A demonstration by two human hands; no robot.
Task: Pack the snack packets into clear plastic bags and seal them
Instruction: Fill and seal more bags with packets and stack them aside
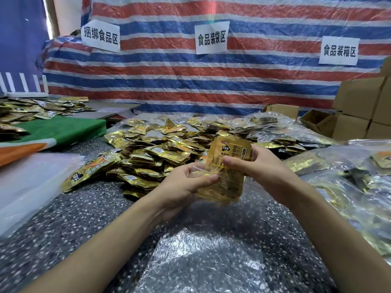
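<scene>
Snack packets (pixel 229 157), gold foil with dark print on the front, are held as a flat stack above the middle of the speckled table (pixel 63 229). A thin yellow band crosses the stack's middle. Its lower half sits inside a clear plastic bag (pixel 220 188), while the top half stands out of the bag's mouth, tilted slightly away from the camera.

The left hand (pixel 186 187) curls its fingers around the bag and the bottom of the stack. The right hand (pixel 260 166) grips the stack from the right side, thumb pressed on the front face.

Just behind the hands lies a big loose pile of packets (pixel 160 153), which spreads over the table's centre. Crumpled clear plastic (pixel 201 261) lies near the camera, between the forearms. Filled bags (pixel 359 187) crowd the right side, and cardboard boxes (pixel 364 106) stand stacked behind them. To the left are a green cloth (pixel 63 130) and a pale plastic sheet (pixel 27 180). A red, white and blue striped tarp (pixel 211 81) hangs at the back, with white paper signs (pixel 211 38) fixed to it.
</scene>
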